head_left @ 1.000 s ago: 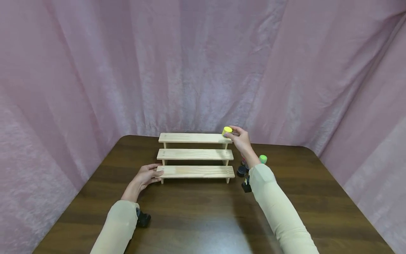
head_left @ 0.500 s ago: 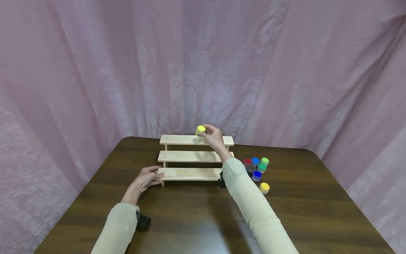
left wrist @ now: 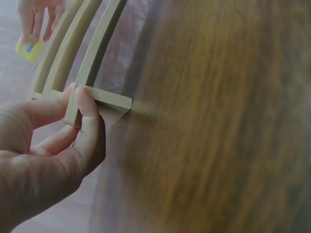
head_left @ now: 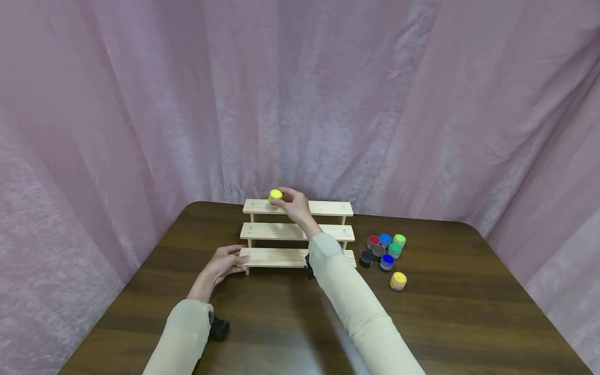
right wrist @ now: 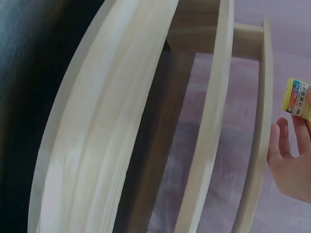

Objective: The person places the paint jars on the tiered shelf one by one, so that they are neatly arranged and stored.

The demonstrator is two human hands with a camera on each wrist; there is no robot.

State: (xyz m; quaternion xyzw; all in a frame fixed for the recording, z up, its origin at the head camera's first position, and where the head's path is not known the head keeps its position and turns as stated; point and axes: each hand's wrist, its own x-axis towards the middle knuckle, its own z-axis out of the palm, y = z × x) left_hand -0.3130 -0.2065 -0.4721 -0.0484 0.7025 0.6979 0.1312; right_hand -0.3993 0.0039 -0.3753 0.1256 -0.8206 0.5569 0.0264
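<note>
A three-tier wooden display rack (head_left: 281,257) stands on the table. My left hand (head_left: 226,262) pinches the left end of its lowest shelf; in the left wrist view, thumb and fingers of the left hand (left wrist: 58,145) close round the board's end. My right hand (head_left: 296,207) holds a small yellow paint jar (head_left: 275,196) over the left part of the top shelf. The jar's printed label (right wrist: 297,99) shows in the right wrist view, where the right hand (right wrist: 294,170) is partly cut off by the frame edge.
Right of the rack stand several small paint jars, among them a red one (head_left: 373,241), a black one (head_left: 366,259) and a dark blue one (head_left: 386,262). A yellow-orange jar (head_left: 398,281) sits nearer the front. A pink curtain (head_left: 300,104) hangs behind the table (head_left: 445,312).
My right hand has carried the yellow paint jar leftward along the top shelf, from its right end to its left part. My left hand keeps its grip on the rack.
</note>
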